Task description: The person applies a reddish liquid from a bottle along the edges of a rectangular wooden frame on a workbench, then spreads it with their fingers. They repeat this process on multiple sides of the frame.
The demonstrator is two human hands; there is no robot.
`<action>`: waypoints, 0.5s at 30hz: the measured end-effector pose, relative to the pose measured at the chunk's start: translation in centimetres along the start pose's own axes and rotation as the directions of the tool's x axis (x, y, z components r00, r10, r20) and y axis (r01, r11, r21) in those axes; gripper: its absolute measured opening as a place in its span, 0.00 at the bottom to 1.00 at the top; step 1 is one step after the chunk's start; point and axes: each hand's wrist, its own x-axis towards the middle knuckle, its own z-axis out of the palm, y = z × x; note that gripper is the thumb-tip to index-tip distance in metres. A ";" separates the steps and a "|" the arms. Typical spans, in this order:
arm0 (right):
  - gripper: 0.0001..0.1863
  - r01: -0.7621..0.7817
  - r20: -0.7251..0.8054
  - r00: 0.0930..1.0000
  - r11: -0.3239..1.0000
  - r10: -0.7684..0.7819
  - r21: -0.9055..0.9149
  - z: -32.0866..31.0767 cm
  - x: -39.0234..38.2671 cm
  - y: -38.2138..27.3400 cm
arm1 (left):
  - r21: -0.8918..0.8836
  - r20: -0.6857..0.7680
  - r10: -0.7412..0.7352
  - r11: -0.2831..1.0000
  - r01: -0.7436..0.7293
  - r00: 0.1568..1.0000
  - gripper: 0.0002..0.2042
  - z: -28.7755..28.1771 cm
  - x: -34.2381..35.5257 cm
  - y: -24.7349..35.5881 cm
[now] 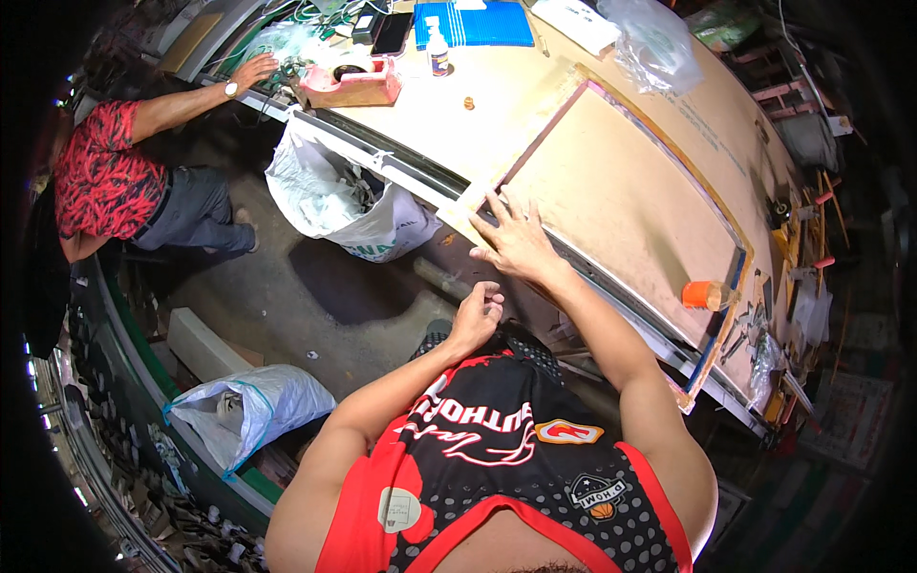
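Observation:
My right hand [521, 246] reaches over the table's near edge, its fingers spread across the near-left corner of a large rectangular frame [659, 129]. The frame lies flat on the tan tabletop, with yellowish sides and a dark blue strip at its right end. My left hand [478, 317] hangs in front of my body, short of the table, fingers loosely curled with nothing visible in them. An orange roll of tape [704, 295] sits inside the frame near its right end.
On the table are a red tape dispenser [351, 84], a white bottle [437, 48], a phone [393, 34] and a blue folded sheet [475, 24]. A white sack [349, 205] hangs at its edge; another sack [253, 411] lies behind left. A person in a red shirt [113, 167] reaches to the table.

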 end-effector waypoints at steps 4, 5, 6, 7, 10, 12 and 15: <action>0.39 0.176 0.117 0.975 0.980 -0.186 0.092 -0.1 0.5 -0.4 | 0.009 -0.015 0.048 0.999 -0.048 0.999 0.17 0.1 0.0 -0.1; 0.39 0.118 0.085 0.989 0.991 -0.123 0.058 -0.1 0.6 -0.4 | 0.007 -0.012 0.044 0.999 -0.044 0.999 0.18 0.1 0.0 -0.1; 0.39 0.067 0.095 0.993 0.996 -0.072 0.059 -0.2 0.8 -0.3 | -0.002 -0.006 0.032 0.999 -0.032 0.999 0.18 0.0 0.0 0.0; 0.39 0.016 0.073 0.997 0.999 -0.019 0.041 -0.2 1.0 -0.3 | -0.019 0.003 0.001 1.000 -0.001 1.000 0.17 -0.1 -0.1 0.0; 0.39 0.085 0.069 0.994 0.995 -0.089 0.054 -0.2 1.2 -0.5 | -0.026 0.006 -0.014 1.000 0.015 1.000 0.17 -0.3 -0.1 0.0; 0.39 0.091 0.090 0.991 0.995 -0.095 0.050 -0.2 1.4 -0.5 | -0.015 0.004 0.003 1.000 -0.003 1.000 0.18 -0.3 0.0 -0.1; 0.40 0.022 0.067 0.998 1.000 -0.021 -0.015 -0.3 1.8 -0.3 | -0.002 -0.005 0.014 1.000 -0.014 1.000 0.19 -0.3 -0.2 -0.3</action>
